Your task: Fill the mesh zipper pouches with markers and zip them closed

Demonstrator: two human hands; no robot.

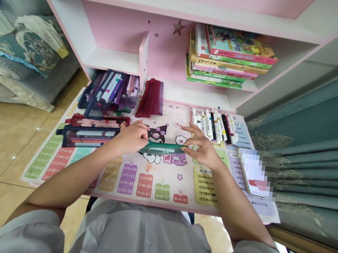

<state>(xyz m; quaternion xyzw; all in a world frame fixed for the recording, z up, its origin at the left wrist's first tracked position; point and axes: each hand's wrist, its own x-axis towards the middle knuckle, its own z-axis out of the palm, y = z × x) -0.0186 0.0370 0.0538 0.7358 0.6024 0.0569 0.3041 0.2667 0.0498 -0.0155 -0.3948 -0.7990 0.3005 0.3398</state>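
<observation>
A green mesh zip pouch [162, 148] with light-coloured pens inside is stretched between my two hands over the middle of the desk mat. My left hand [134, 138] pinches its left end, fingers curled. At the opposite end, my right hand [202, 147] grips the corner between thumb and a finger, its other fingers spread. Close to my left hand lie a red mesh pouch [94, 122] and a dark blue mesh pouch [88, 137], both with pens in them. Beyond my right hand, a row of loose markers [214, 125] lies on the mat.
More filled mesh pouches [110, 87] are piled at the back left, beside dark red pouches [151, 97] that look flat. Stacked books [230, 62] sit on the shelf. A phone [251, 170] lies at the right edge, near the curtain [326, 135].
</observation>
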